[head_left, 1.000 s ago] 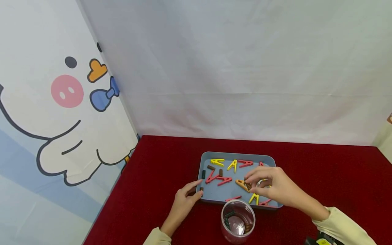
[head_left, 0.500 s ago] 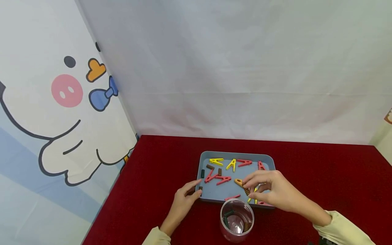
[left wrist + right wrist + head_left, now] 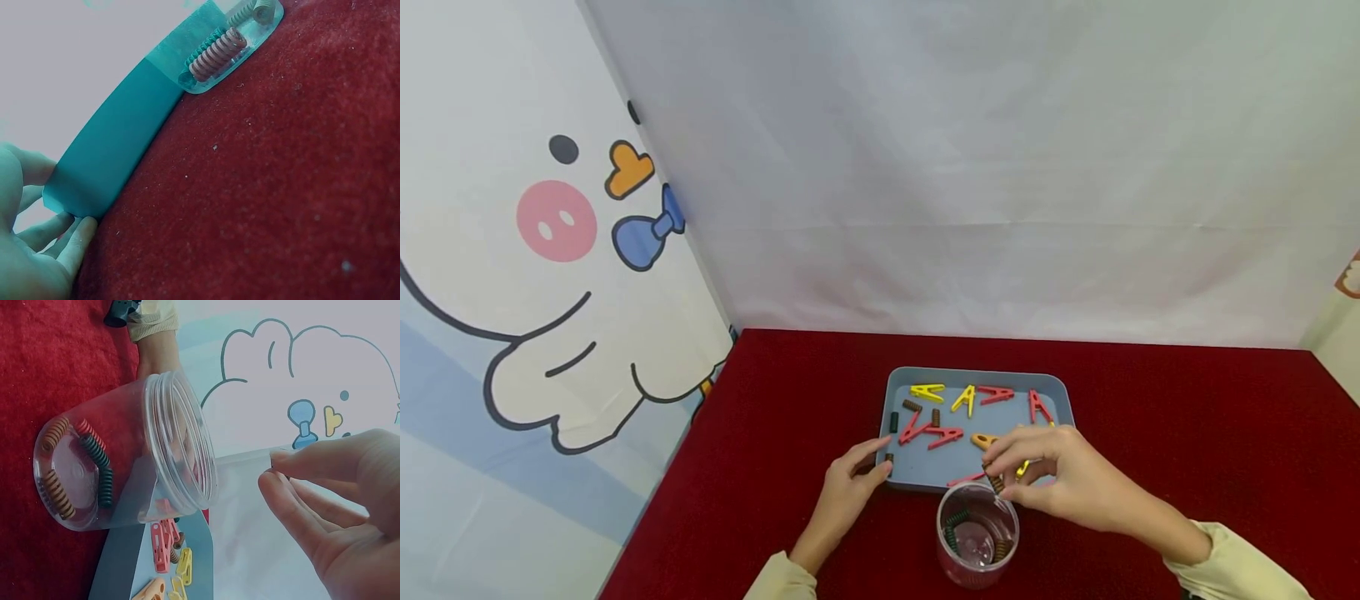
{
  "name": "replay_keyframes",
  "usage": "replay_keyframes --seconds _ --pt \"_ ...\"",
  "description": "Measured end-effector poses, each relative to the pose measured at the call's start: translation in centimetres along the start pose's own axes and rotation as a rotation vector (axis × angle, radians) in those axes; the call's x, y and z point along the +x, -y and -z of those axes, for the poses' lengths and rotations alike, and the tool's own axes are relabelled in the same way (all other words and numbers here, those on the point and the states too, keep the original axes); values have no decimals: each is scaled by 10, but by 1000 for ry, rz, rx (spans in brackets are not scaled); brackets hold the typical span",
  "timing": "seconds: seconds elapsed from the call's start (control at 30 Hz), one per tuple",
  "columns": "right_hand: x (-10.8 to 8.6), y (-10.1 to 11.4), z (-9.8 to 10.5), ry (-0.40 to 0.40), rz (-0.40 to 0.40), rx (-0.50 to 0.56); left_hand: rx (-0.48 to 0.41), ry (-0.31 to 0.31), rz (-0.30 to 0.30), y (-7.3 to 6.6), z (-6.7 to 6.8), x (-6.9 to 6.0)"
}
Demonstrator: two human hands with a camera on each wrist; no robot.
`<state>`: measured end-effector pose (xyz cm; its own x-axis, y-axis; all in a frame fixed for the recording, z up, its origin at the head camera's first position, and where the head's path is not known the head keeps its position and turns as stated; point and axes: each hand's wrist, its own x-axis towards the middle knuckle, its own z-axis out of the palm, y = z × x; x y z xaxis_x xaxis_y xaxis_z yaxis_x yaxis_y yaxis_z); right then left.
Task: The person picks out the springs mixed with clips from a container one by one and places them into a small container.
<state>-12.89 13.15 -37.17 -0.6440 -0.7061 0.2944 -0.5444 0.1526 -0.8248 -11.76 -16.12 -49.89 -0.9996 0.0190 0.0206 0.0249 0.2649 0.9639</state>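
In the head view the right hand [image 3: 1071, 479] pinches a brown spring [image 3: 992, 479] between thumb and fingertips, just above the back right rim of a clear jar [image 3: 976, 575]. Springs lie at the bottom of the jar; the right wrist view shows brown, red and dark green ones in the jar [image 3: 128, 444]. In that view the right hand's [image 3: 337, 500] fingers mostly hide the pinched spring. The left hand [image 3: 844, 500] touches the left end of a blue-grey tray [image 3: 925, 477], its fingers relaxed at the wall, as the left wrist view also shows at the tray [image 3: 112, 144].
The tray carries yellow clips [image 3: 964, 400], red clips [image 3: 945, 437], an orange clip [image 3: 982, 440] and several loose springs, among them a dark green spring [image 3: 893, 422]. A red cloth [image 3: 805, 392] covers the table, with a pale curtain [image 3: 1000, 167] behind.
My right hand has moved left and towards me with the pinched spring, from over the tray to the jar's rim. My left hand has stayed at the tray's left end.
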Motion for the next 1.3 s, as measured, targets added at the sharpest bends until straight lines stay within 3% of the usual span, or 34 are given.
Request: replay_keyframes --seconds 0.13,0.67,0.97,1.3 --pt "-1 3 -2 1 0 -19 -10 6 6 -6 1 -2" --pt "-4 8 -13 34 -46 -79 -26 10 8 1 2 -1" --pt "-6 9 -21 103 -22 -44 -34 7 8 0 1 -4" --pt "-5 10 -26 112 0 -63 -39 6 15 -3 2 -5"
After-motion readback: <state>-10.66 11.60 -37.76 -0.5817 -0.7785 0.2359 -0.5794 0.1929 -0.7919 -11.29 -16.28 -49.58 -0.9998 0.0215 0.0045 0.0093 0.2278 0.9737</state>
